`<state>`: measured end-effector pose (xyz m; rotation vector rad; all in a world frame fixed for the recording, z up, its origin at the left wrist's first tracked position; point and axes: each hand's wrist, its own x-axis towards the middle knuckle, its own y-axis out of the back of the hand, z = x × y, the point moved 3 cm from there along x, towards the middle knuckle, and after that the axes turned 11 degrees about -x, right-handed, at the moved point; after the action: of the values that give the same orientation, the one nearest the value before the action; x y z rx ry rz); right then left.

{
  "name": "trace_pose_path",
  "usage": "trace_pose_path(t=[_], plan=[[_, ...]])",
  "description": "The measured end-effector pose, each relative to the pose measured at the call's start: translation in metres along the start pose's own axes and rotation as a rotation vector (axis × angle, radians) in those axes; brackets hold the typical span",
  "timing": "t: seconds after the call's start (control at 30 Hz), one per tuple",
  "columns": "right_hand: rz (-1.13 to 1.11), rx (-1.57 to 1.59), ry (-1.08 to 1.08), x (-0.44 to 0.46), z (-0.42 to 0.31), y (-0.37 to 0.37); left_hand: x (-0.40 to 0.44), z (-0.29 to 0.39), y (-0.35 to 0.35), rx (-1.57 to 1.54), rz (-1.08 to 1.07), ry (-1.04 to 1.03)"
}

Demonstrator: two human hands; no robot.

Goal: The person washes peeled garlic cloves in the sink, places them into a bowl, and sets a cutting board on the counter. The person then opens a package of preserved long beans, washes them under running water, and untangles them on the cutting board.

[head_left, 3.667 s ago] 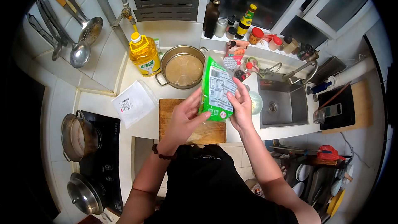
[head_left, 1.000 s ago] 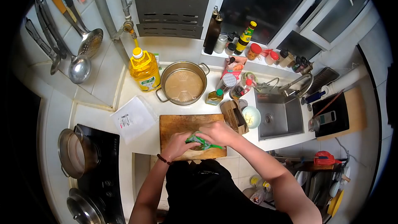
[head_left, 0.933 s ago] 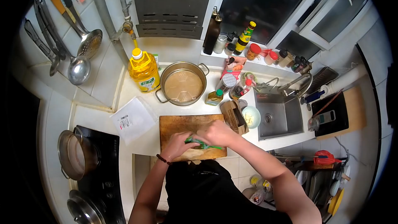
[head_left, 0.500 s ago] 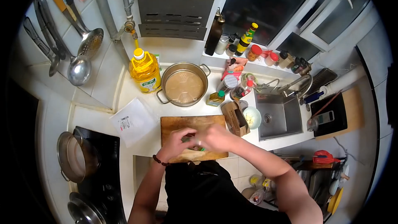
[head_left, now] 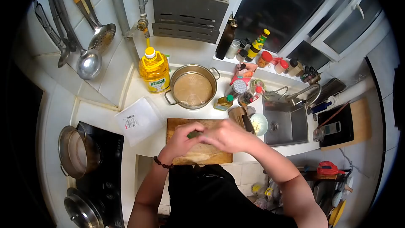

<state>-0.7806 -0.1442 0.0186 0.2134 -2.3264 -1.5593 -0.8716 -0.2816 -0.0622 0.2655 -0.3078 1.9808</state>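
Both hands meet above a wooden cutting board (head_left: pixel 202 154). My left hand (head_left: pixel 182 140), with a dark bead bracelet at the wrist, is closed around a small green thing (head_left: pixel 194 134), which is mostly hidden by the fingers. Against it from the other side, my right hand (head_left: pixel 225 136) has its fingers curled together; they are slightly blurred, and what they grip is hidden. Just beyond the board stands a two-handled metal pot (head_left: pixel 193 86) of brownish liquid.
A large oil jug (head_left: pixel 154 69) stands left of the pot, behind a white packet (head_left: pixel 138 120). A green-capped bottle (head_left: pixel 223 102), a brown paper bag (head_left: pixel 241 118) and a pale bowl (head_left: pixel 259 124) line the right, before the sink (head_left: pixel 287 122). At left is a black stove (head_left: pixel 112 160).
Both hands have risen slightly off the board and sit closer together. The green and dark-red item showing below them earlier is now mostly covered. The view has shifted a little.
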Motion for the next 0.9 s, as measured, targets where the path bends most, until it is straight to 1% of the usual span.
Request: trace_pose_path(t=[0.03,0.1,0.13,0.17,0.23,0.27,0.3,0.33,0.37,0.4,0.43,0.47,0.5,0.53,0.57,0.63,0.67,0.7,0.73,0.77,0.8,0.83,0.87,0.9], plan=[[0.003,0.000,0.001,0.000,0.003,0.003,-0.002,0.002,0.000,0.003,-0.001,0.000],[-0.107,-0.119,-0.265,-0.002,0.016,0.012,-0.006,0.005,-0.004,-0.078,0.069,0.203],[-0.062,-0.001,-0.239,-0.002,0.013,0.009,-0.004,0.004,-0.005,-0.071,0.090,0.204],[-0.063,0.000,-0.234,0.000,0.012,0.007,-0.004,0.000,-0.005,-0.068,0.095,0.204],[-0.079,0.020,-0.219,-0.001,0.010,0.006,-0.005,-0.005,-0.007,-0.044,0.096,0.057],[-0.056,-0.001,-0.219,-0.003,0.012,0.006,-0.006,-0.008,-0.011,-0.047,0.093,0.059],[-0.055,0.000,-0.220,-0.005,0.012,0.002,-0.008,-0.009,-0.013,-0.006,0.155,0.040],[0.016,0.044,-0.226,-0.007,0.013,-0.003,-0.009,-0.010,-0.014,0.039,0.218,0.017],[0.091,0.087,-0.230,-0.008,0.013,-0.006,-0.011,-0.013,-0.015,0.045,0.216,0.012],[0.086,0.039,-0.267,-0.012,0.014,-0.010,-0.015,-0.022,-0.014,-0.012,0.300,0.113],[0.099,0.028,-0.258,-0.018,0.017,-0.013,-0.017,-0.031,-0.012,-0.067,0.386,0.205],[0.046,-0.094,-0.262,-0.024,0.021,-0.021,-0.020,-0.041,-0.014,-0.058,0.394,0.202],[-0.009,-0.213,-0.270,-0.031,0.024,-0.033,-0.019,-0.041,-0.016,-0.028,0.378,0.167],[0.031,-0.237,-0.274,-0.035,0.027,-0.050,-0.022,-0.051,-0.015,-0.051,0.381,0.227],[0.055,-0.192,-0.272,-0.036,0.020,-0.062,-0.027,-0.061,-0.013,-0.074,0.385,0.285],[-0.040,0.048,-0.389,-0.046,0.023,-0.086,-0.039,-0.070,-0.007,0.033,0.337,0.291],[-0.032,0.045,-0.384,-0.047,0.028,-0.097,-0.041,-0.075,-0.005,0.040,0.342,0.227],[0.000,0.178,-0.478,-0.049,0.037,-0.110,-0.042,-0.075,-0.004,0.050,0.360,0.322],[0.030,0.312,-0.570,-0.052,0.047,-0.127,-0.044,-0.086,-0.002,0.163,0.340,0.330],[0.035,0.307,-0.565,-0.055,0.054,-0.150,-0.045,-0.105,0.002,0.275,0.320,0.334],[0.052,0.288,-0.607,-0.059,0.061,-0.178,-0.047,-0.119,0.004,0.278,0.321,0.326],[0.068,0.270,-0.651,-0.063,0.073,-0.202,-0.050,-0.136,0.006,0.368,0.323,0.398],[0.069,0.266,-0.649,-0.065,0.090,-0.224,-0.054,-0.156,0.008,0.457,0.324,0.473],[-0.006,0.230,-0.671,-0.068,0.107,-0.248,-0.058,-0.183,0.009,0.454,0.326,0.474]])
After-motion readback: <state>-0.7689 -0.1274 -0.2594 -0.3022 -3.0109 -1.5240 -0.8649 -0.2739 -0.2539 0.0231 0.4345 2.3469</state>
